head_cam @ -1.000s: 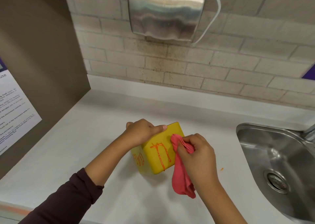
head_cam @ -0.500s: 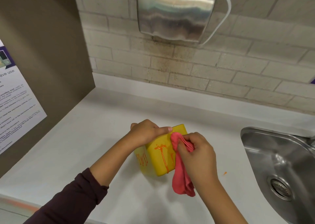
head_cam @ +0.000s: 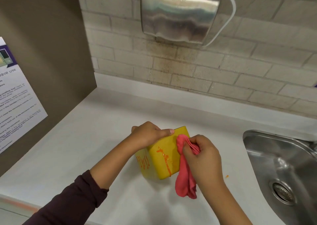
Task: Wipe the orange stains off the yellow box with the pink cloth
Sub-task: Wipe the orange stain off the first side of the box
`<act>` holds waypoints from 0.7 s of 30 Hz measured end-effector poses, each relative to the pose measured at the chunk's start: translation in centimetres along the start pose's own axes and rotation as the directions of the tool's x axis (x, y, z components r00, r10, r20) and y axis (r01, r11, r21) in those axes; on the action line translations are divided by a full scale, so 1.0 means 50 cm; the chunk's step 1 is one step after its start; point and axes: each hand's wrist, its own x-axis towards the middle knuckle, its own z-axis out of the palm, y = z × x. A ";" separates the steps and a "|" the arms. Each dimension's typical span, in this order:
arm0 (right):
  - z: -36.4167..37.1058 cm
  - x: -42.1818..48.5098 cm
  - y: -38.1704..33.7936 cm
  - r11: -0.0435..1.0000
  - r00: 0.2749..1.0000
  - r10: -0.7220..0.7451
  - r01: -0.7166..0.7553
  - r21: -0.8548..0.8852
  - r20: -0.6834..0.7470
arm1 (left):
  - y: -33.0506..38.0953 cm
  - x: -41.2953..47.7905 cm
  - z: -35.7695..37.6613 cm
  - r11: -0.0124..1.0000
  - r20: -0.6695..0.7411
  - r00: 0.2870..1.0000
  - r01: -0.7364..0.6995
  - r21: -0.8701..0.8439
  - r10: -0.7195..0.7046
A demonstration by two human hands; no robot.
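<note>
White counter (head_cam: pixel 85 147): left hand (head_cam: pixel 147 134) grips yellow box (head_cam: pixel 161 163), right hand (head_cam: pixel 204 156) presses pink cloth (head_cam: pixel 184 178).

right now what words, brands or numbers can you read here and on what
"wave use": white and purple paper poster on the left wall; small print too blurred.
Embossed mark on the steel wall dryer: too faint to read.
Orange marks on the yellow box: stains, no letters.

Left hand (head_cam: pixel 147 134), right hand (head_cam: pixel 204 158): apparently curled
</note>
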 end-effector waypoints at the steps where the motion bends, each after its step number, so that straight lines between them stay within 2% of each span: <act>1: 0.008 0.002 -0.007 1.000 1.000 0.006 -0.006 0.006 -0.013 | -0.001 -0.002 0.005 1.000 -0.015 1.000 -0.001 0.000 0.001; 6: 0.036 -0.014 -0.023 0.995 0.999 -0.022 0.020 0.097 0.025 | 0.002 -0.005 0.013 0.999 -0.024 0.999 -0.030 0.041 0.031; 11: 0.013 -0.044 -0.005 0.986 0.959 -0.134 0.104 0.127 0.251 | -0.004 0.002 0.002 0.999 0.008 1.000 0.007 0.032 -0.007; 13: -0.001 -0.039 0.009 0.993 0.969 -0.103 0.086 0.083 0.226 | -0.004 0.005 -0.001 0.999 0.008 1.000 -0.001 0.049 0.001; 17: -0.001 -0.009 0.014 0.999 0.999 0.010 -0.012 0.037 0.036 | -0.006 0.003 0.002 1.000 -0.017 1.000 0.018 0.024 -0.017; 19: 0.014 -0.004 -0.003 0.998 1.000 -0.008 0.007 0.055 0.025 | -0.005 0.002 0.006 1.000 -0.046 0.999 0.029 0.002 -0.029; 21: 0.030 -0.006 -0.023 0.997 0.994 -0.075 0.072 0.040 0.081 | -0.002 0.002 0.009 0.999 -0.057 0.998 0.035 -0.011 -0.036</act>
